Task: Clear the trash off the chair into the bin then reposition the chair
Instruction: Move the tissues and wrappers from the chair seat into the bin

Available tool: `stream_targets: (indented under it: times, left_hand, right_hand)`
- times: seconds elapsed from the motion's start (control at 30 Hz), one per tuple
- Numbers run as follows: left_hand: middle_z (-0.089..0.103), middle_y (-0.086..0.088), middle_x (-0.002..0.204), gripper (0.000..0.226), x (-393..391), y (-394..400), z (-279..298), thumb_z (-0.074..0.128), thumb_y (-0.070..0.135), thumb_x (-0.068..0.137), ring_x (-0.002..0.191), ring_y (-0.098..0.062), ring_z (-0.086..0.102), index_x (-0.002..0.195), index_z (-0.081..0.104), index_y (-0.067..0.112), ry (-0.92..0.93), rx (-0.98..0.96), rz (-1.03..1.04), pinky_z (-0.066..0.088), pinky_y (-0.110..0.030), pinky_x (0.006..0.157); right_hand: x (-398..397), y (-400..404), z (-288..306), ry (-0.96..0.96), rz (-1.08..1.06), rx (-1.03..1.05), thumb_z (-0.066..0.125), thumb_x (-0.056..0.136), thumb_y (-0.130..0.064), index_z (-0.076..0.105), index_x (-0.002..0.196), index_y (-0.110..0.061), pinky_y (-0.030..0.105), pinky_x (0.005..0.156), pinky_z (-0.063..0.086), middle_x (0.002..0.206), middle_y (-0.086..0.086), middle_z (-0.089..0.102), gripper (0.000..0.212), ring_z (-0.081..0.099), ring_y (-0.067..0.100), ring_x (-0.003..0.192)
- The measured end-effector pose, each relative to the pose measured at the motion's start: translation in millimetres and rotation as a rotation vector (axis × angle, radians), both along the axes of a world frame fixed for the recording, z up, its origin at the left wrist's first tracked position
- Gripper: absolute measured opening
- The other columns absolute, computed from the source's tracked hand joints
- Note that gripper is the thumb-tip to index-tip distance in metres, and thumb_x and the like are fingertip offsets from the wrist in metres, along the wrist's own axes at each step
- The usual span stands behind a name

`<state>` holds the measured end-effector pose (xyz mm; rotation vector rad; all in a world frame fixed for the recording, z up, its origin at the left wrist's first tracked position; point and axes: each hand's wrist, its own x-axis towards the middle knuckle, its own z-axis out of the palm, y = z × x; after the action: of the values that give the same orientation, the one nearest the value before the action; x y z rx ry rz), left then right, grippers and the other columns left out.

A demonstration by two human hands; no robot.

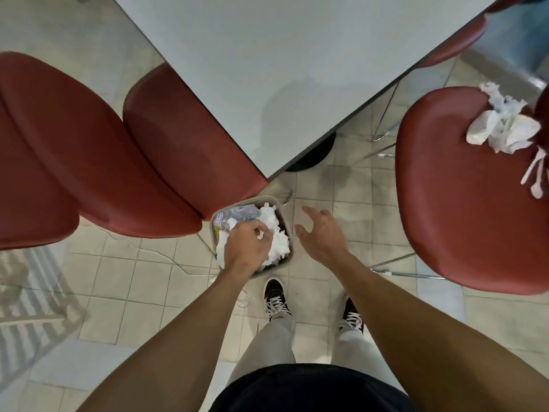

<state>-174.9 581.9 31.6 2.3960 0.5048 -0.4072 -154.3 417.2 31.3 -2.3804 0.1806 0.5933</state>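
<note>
Below the head camera, on the tiled floor, a small bin stands between a red chair at left and the person's feet. Its near rim and much of its contents are hidden by the left hand, which reaches into it with fingers curled round a small white scrap; what that scrap is cannot be made out. Crumpled white paper and a clear plastic wrapper fill what shows of the bin. The right hand hovers just beside the bin, over the floor, fingers spread and relaxed, holding nothing. At right, a second red chair carries the remaining trash: crumpled tissues and white plastic cutlery near its far edge, both partly cut off by the frame edge, where a dark blurred shape overlaps them. A pale counter spans the upper middle, its corner overhanging the left chair's seat and hiding most of a dark base beneath. A striped rug lies at lower left, blurred. Two dark laced shoes stand just behind the bin.
</note>
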Motion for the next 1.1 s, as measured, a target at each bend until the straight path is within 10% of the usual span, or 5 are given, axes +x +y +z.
stream_targets:
  times: [1.1]
  left_hand:
    - [0.066,0.011,0.089,0.007,109,-332,44,0.064,0.034,0.085,0.086,-0.011,0.062,0.089,0.068,0.031,-0.034,-0.034,-0.567,0.05,-0.028,0.078]
  right_hand:
    - [18,-382,48,-0.003,-0.474,-0.095,0.059,0.089,-0.025,0.053,0.132,-0.017,0.032,0.101,0.039,0.132,0.013,0.05,0.044,0.05,0.029,0.12]
